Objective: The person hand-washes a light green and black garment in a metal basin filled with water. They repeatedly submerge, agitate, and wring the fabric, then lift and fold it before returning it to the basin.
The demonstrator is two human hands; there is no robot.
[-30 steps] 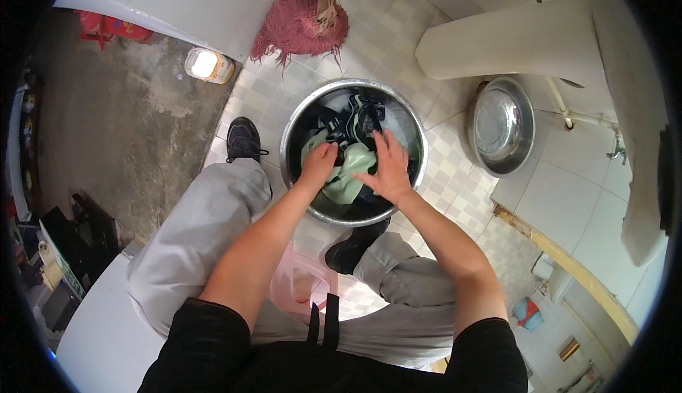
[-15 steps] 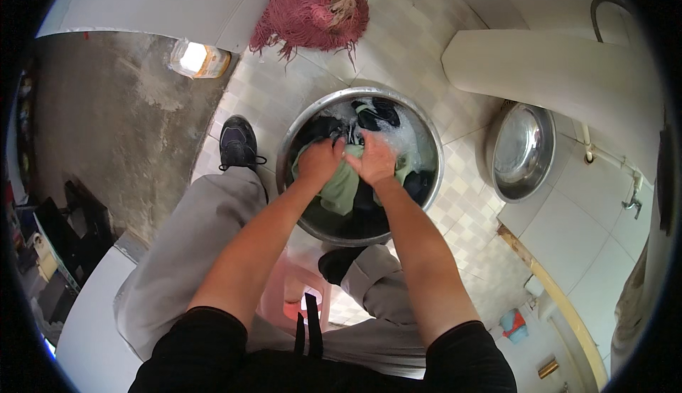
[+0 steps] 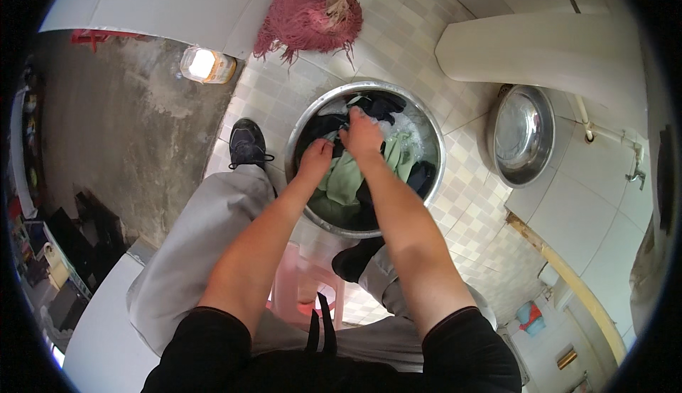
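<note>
A round metal basin [image 3: 435, 180] on the floor holds wet laundry in sudsy water. My left hand [image 3: 315, 160] is closed at the left of the basin, its fingertips at a dark garment [image 3: 328, 124]. My right hand [image 3: 363, 136] reaches farther in, fingers curled down onto dark cloth near the middle; the exact grip is partly hidden. A light green garment [image 3: 346, 180] lies below and between my hands, with more of it showing right of my right wrist. Other dark pieces [image 3: 383, 102] sit at the far side among white foam [image 3: 418, 127].
A pink mop [image 3: 309, 17] stands beyond the basin. Right of it, a second metal basin [image 3: 524, 137] leans near a white pedestal [image 3: 533, 48] and a tap [image 3: 636, 176]. A plastic bottle [image 3: 208, 65] is at the far left. A pink stool [image 3: 305, 279] is beneath me.
My right hand has moved left and farther into the basin, off the green garment. My left hand has shifted slightly, apart from it. More green cloth shows on the right; the view has shifted a little.
</note>
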